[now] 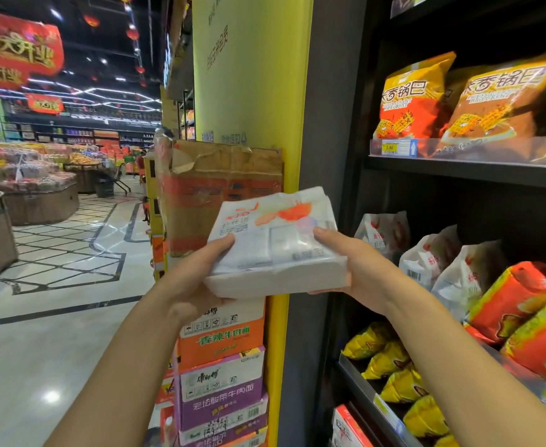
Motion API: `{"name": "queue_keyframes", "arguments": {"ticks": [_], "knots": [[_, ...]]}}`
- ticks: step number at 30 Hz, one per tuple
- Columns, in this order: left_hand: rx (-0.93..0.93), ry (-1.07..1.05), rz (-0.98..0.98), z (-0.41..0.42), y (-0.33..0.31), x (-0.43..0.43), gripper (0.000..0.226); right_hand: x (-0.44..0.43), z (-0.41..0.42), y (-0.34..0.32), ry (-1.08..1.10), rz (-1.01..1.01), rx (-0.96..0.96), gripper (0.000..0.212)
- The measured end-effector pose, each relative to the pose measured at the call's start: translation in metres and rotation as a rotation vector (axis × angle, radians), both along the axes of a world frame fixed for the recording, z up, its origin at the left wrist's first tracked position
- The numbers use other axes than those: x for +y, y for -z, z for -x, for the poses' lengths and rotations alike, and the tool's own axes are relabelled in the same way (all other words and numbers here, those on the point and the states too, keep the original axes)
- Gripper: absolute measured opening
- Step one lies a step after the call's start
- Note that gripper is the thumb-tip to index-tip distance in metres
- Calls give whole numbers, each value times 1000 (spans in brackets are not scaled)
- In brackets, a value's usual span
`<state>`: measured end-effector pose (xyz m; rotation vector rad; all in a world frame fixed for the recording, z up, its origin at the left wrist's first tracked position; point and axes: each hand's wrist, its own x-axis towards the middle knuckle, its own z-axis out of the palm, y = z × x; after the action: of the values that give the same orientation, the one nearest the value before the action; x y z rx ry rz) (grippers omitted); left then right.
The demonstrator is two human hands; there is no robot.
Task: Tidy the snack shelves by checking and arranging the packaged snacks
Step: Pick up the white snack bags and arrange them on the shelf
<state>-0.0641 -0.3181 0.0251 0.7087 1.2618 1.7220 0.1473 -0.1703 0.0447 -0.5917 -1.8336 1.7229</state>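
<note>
A flat white snack pack (275, 243) with an orange shrimp picture is held up in front of me, its printed back facing me. My left hand (200, 275) grips its lower left corner, thumb on top. My right hand (355, 266) grips its right edge, thumb across the front. Similar white packs (426, 262) stand on the middle shelf to the right. Orange and red rice-crust bags (416, 98) stand on the shelf above. Yellow bags (391, 372) lie on the lower shelf.
A yellow end panel (297, 91) and dark shelf upright (346, 124) separate the shelves from the aisle. Stacked noodle cartons (223, 366) rise at the left of the panel. Produce bins (39, 188) stand across the tiled floor.
</note>
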Motion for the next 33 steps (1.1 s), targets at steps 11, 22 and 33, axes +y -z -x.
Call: {"name": "queue_keyframes", "arguments": {"ticks": [11,22,33], "knots": [[226,12,53,11,-5,-2,31,8,-2,17,82,240,122,43],[718,-51,-139,-38,4,-4,79,-14,31,40,207,-271,206,78],[660,-257,-132,-32,20,6,96,-22,35,57,37,-537,160,37]]}}
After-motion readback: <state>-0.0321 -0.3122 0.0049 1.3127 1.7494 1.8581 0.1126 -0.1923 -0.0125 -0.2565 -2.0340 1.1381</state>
